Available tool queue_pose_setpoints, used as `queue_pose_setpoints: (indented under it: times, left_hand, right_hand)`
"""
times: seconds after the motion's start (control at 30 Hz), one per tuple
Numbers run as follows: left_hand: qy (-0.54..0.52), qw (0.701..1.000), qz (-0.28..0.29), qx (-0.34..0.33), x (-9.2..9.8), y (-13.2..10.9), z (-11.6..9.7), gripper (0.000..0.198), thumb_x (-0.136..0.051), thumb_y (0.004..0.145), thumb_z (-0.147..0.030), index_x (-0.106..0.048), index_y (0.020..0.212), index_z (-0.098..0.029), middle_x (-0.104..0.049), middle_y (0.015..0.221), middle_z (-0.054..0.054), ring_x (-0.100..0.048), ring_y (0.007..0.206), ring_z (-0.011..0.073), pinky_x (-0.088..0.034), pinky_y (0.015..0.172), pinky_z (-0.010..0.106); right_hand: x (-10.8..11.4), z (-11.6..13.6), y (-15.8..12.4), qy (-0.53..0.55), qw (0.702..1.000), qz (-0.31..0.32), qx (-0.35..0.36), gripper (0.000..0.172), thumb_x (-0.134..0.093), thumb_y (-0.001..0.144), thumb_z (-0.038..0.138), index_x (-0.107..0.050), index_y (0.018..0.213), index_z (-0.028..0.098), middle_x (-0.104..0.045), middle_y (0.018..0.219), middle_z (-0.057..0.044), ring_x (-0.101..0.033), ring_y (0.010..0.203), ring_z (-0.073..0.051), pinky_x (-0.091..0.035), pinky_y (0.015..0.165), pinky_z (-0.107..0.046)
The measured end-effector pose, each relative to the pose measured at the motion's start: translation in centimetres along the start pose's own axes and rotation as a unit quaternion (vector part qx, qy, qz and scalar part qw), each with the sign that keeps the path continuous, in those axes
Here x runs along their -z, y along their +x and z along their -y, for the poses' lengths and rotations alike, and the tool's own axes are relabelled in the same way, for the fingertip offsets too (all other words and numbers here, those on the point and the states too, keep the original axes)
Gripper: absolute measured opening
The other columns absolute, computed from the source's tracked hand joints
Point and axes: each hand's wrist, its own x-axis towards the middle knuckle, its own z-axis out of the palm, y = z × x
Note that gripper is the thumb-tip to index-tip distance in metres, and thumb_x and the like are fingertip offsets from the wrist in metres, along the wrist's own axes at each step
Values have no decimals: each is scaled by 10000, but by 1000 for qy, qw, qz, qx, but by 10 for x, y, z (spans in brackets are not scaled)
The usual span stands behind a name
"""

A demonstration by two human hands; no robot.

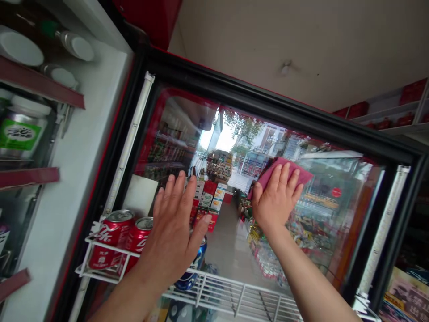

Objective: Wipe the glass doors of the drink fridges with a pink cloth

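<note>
My right hand [276, 201] presses a folded pink cloth [303, 172] flat against the glass door [231, 241] of a drinks fridge, its fingers spread over the cloth. To its left, my left hand [174, 223] is raised in front of the glass with fingers stretched out and nothing held; whether it touches the glass I cannot tell. Below and behind the left hand, red soda cans [117, 237] and a blue can [192, 273] stand in a white wire rack [241, 295] on the door's inner side. Reflections of shelves and a bright street cover the glass.
The door's black frame [254, 94] runs across the top, with white rails [132, 134] down its sides. At left, the fridge interior holds bottles and a green-labelled container [22, 129] on shelves. Stocked wall shelves [385, 116] stand at upper right, and printed packages [409, 295] at lower right.
</note>
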Motion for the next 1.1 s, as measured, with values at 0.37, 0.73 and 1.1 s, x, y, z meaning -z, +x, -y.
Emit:
queue_pose_setpoints:
  times: [0.37, 0.73, 1.1]
  left_hand:
    - [32, 999, 11, 10, 28, 1, 76, 808, -453, 1129, -505, -102, 1808, -241, -201, 1879, 183, -165, 1754, 387, -259, 1378, 688]
    - [65, 997, 7, 38, 66, -7, 110, 788, -453, 1130, -507, -173, 1799, -200, -226, 1870, 197, -180, 1750, 398, -277, 1365, 689]
    - [113, 991, 2, 77, 73, -21, 120, 769, -420, 1125, -537, -260, 1780, -167, -239, 1859, 219, -214, 1737, 425, -288, 1344, 726]
  right_hand:
    - [1, 122, 7, 62, 997, 33, 44, 838, -511, 1056, 411, -251, 1794, 109, -291, 1850, -195, -152, 1735, -459, -159, 1355, -782]
    - [-6, 235, 19, 198, 965, 70, 157, 810, -556, 1065, 344, -269, 1788, 120, -219, 1875, -131, -86, 1756, -432, -73, 1378, -788]
    - [-6, 297, 19, 214, 915, 142, 310, 763, -540, 1100, 357, -301, 1768, 77, -139, 1877, -141, -83, 1764, -388, -52, 1418, -707]
